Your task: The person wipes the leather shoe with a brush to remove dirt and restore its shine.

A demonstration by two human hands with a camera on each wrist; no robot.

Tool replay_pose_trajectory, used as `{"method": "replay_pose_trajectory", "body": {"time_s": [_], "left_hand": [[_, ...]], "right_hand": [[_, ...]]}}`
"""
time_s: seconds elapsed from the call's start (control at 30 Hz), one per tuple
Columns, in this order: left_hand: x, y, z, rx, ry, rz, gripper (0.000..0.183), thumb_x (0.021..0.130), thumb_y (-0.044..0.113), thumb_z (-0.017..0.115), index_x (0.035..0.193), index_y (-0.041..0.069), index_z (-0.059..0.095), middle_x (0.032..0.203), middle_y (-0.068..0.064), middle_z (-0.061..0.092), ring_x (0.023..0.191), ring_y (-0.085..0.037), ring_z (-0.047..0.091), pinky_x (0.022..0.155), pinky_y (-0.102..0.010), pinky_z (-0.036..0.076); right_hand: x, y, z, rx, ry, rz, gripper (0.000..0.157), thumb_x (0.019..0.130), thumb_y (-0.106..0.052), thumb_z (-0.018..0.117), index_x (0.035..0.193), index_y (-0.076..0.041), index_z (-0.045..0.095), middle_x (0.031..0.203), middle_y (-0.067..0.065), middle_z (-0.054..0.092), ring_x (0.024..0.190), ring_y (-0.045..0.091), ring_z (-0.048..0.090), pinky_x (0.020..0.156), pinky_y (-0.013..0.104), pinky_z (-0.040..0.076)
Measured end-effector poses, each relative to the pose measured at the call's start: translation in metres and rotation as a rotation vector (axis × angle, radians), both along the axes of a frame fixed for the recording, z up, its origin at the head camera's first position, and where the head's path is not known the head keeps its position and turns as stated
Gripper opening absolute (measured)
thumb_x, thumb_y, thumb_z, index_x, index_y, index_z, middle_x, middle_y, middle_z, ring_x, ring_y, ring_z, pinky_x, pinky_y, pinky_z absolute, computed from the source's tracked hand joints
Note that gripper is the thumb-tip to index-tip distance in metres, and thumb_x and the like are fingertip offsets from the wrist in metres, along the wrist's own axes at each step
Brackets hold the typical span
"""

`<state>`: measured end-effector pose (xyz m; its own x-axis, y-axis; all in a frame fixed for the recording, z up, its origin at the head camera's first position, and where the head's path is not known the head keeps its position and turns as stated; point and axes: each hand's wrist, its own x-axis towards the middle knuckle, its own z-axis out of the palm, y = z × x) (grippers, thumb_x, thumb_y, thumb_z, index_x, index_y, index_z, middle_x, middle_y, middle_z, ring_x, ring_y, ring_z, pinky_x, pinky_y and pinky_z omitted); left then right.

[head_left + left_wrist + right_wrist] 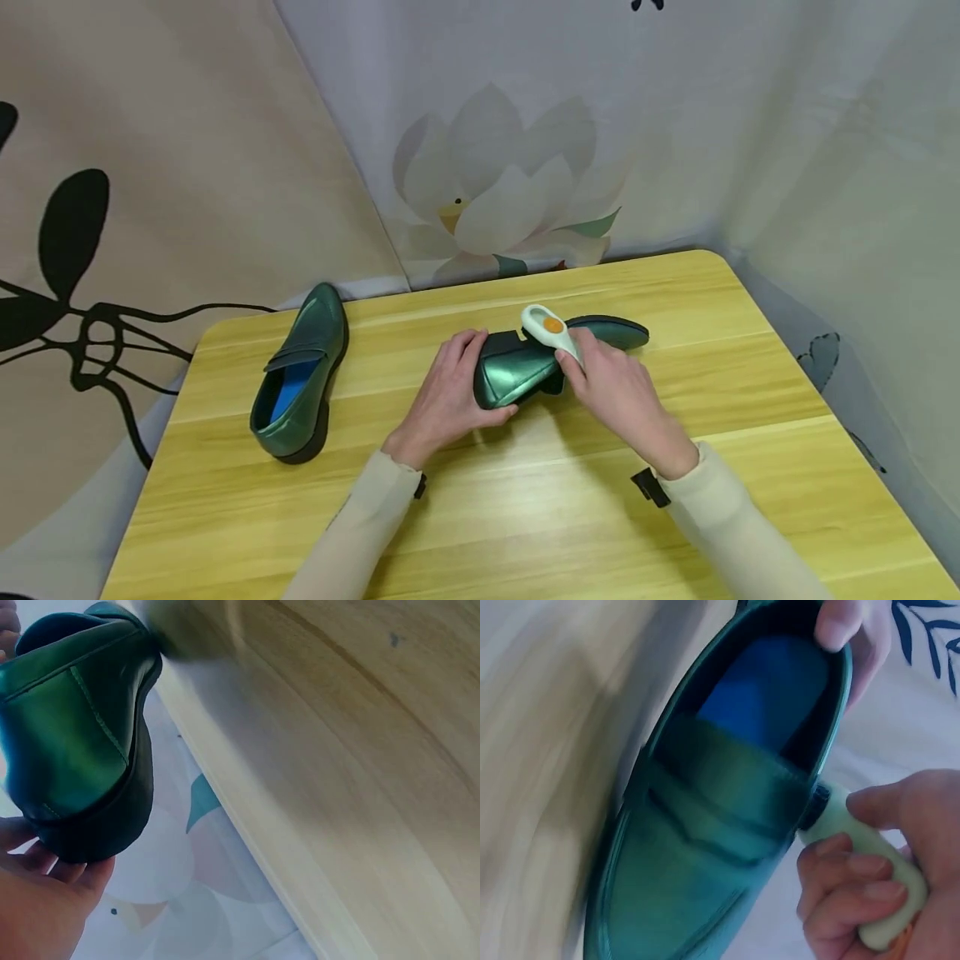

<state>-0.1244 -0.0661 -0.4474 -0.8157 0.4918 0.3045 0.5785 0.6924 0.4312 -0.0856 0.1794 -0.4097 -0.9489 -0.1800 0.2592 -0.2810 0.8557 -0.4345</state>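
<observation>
A dark green loafer [517, 371] is tilted onto its side over the table, toe to the right. My left hand [442, 400] grips its heel end; in the left wrist view the fingers [64, 881] curl under the black heel. In the right wrist view, the left thumb reaches over the opening's rim, beside the blue insole [769, 690]. My right hand [622, 396] holds a small brush [542, 325] with a pale handle and an orange spot. Its dark head touches the loafer's side near the strap, as the right wrist view shows.
A second green loafer [307, 379] stands upright at the table's left, toe pointing away, with a blue insole. The wooden table [480, 533] has rounded far corners. Behind it hangs a pale curtain [517, 142] with printed flowers, and more fabric hangs at the right.
</observation>
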Motion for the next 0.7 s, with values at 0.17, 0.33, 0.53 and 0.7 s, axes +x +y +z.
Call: {"method": "replay_pose_trajectory", "body": {"time_s": [0.17, 0.33, 0.53, 0.7], "left_hand": [[0.000, -0.002, 0.000, 0.003, 0.018, -0.003, 0.109, 0.072, 0.052, 0.091, 0.152, -0.003, 0.042, 0.147, -0.019, 0.046, 0.128, -0.034, 0.048, 0.107, -0.047, 0.046], [0.001, -0.003, -0.002, -0.007, 0.001, 0.000, 0.111, 0.071, 0.053, 0.091, 0.154, -0.002, 0.041, 0.148, -0.019, 0.045, 0.130, -0.033, 0.047, 0.108, -0.048, 0.046], [0.000, -0.002, -0.002, 0.000, -0.022, 0.012, 0.111, 0.071, 0.053, 0.091, 0.154, -0.002, 0.042, 0.148, -0.018, 0.045, 0.131, -0.033, 0.047, 0.107, -0.048, 0.046], [-0.001, -0.002, -0.001, 0.004, -0.041, 0.024, 0.110, 0.072, 0.054, 0.090, 0.154, -0.001, 0.041, 0.150, -0.017, 0.044, 0.131, -0.033, 0.047, 0.108, -0.048, 0.046]], "right_hand": [[0.005, -0.012, 0.002, 0.001, 0.004, 0.064, 0.038, 0.107, -0.031, 0.058, 0.132, -0.002, 0.059, 0.095, 0.011, 0.071, 0.060, 0.019, 0.056, 0.047, 0.035, 0.044], [0.003, 0.009, 0.001, 0.021, -0.052, -0.020, 0.039, 0.108, -0.032, 0.057, 0.133, -0.002, 0.057, 0.085, 0.009, 0.065, 0.054, 0.019, 0.049, 0.044, 0.034, 0.038], [-0.002, 0.051, -0.002, 0.019, -0.069, -0.167, 0.042, 0.109, -0.032, 0.054, 0.134, 0.001, 0.057, 0.077, 0.011, 0.061, 0.054, 0.024, 0.049, 0.043, 0.037, 0.035], [-0.002, 0.062, -0.004, 0.001, -0.065, -0.201, 0.043, 0.109, -0.031, 0.053, 0.134, 0.003, 0.056, 0.082, 0.015, 0.065, 0.058, 0.028, 0.053, 0.046, 0.039, 0.038]]}}
